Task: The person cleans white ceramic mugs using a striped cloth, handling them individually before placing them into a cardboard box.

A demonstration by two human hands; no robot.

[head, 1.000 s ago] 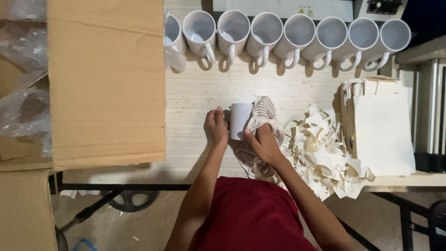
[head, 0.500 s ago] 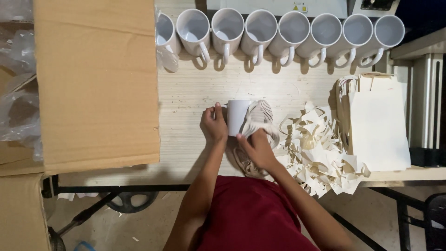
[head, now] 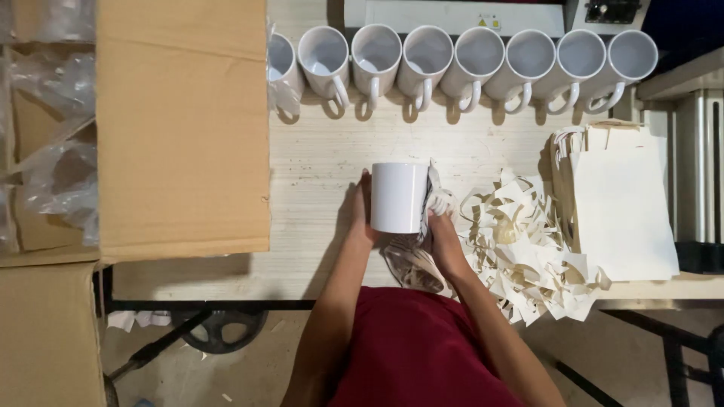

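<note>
A plain white mug (head: pixel 398 197) is held above the pale wooden table (head: pixel 317 173), side toward me. My left hand (head: pixel 360 215) grips its left side. My right hand (head: pixel 443 240) presses a crumpled white cloth (head: pixel 437 197) against the mug's right side; the cloth hangs down below the hand (head: pixel 411 267). The mug's handle is hidden.
Several white mugs (head: pixel 426 56) stand in a row along the table's far edge. A big cardboard box flap (head: pixel 181 128) covers the left. A heap of torn paper strips (head: pixel 528 249) and a stack of white paper bags (head: pixel 622 200) lie to the right.
The mug has been turned and lifted closer, so its blank side faces me. My right hand with the cloth has shifted from the front to the mug's right side.
</note>
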